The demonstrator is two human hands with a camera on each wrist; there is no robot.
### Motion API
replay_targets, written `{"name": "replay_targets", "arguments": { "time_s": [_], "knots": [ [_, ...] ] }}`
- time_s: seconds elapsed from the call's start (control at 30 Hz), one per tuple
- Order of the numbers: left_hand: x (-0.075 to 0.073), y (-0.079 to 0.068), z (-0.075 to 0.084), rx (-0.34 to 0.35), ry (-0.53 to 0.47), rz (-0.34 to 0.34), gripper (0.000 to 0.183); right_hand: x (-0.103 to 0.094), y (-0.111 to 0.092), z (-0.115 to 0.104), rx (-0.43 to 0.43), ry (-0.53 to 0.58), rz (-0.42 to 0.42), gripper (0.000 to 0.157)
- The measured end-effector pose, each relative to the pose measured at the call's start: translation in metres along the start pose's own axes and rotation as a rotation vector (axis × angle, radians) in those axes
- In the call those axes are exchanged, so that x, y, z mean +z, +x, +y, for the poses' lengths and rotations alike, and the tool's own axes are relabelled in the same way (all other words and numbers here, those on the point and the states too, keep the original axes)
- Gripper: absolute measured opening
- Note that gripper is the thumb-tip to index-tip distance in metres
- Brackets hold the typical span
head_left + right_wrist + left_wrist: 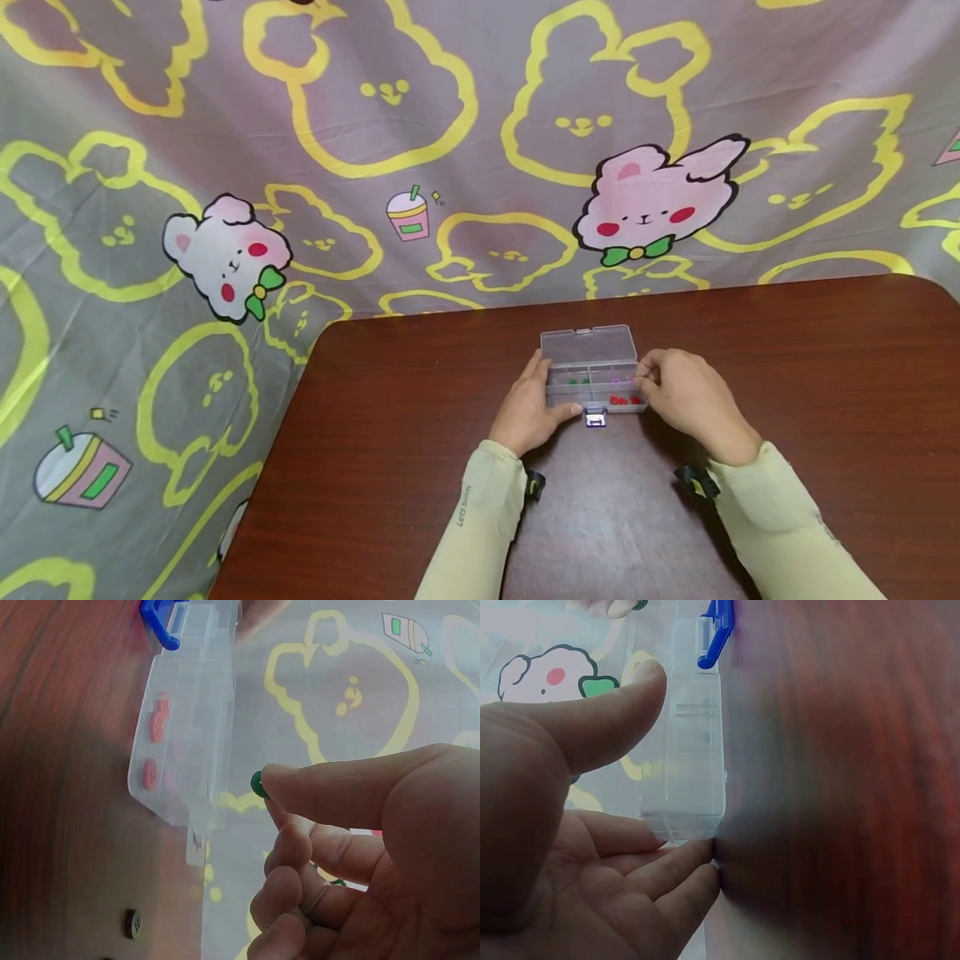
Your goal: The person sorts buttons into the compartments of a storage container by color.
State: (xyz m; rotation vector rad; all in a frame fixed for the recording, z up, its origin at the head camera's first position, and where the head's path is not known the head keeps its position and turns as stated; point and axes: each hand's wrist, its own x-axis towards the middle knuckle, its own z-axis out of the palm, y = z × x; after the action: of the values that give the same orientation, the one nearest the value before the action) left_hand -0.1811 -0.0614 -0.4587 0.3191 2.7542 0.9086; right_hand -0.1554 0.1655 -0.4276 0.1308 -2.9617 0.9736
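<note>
A clear plastic compartment box point(564, 400) stands on the table with its lid point(588, 345) raised at the back. Green buttons point(579, 382) lie in its back left compartment, pink-purple ones point(617, 381) at back right, and red buttons point(619, 400) at front right. My left hand point(525, 407) rests against the box's left side, fingers along the wall and straight thumb at the front edge. At the right side, my right hand point(686, 396) pinches a small green button point(259, 784) between thumb and index finger, its other fingers curled.
A blue latch point(718, 634) hangs off the box's front. One dark button point(133, 924) lies on the brown table point(375, 467) to the right of the box. Behind the table hangs a patterned cloth point(480, 167).
</note>
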Motion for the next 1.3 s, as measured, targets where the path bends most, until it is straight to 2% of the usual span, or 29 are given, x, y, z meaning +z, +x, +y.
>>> {"name": "replay_targets", "arguments": {
  "time_s": [0.23, 0.67, 1.3],
  "knots": [
    [0.001, 0.001, 0.000, -0.008, -0.004, 0.002, 0.086, 0.006, 0.003, -0.006, -0.003, 0.003, 0.009, 0.009],
    [0.000, 0.000, 0.000, 0.022, -0.011, 0.014, 0.085, 0.016, 0.008, -0.015, -0.028, 0.016, 0.032, 0.007],
    [0.001, 0.000, -0.001, 0.031, -0.001, 0.007, 0.086, 0.030, 0.016, -0.026, -0.052, 0.031, 0.047, 0.006]
  ]
}}
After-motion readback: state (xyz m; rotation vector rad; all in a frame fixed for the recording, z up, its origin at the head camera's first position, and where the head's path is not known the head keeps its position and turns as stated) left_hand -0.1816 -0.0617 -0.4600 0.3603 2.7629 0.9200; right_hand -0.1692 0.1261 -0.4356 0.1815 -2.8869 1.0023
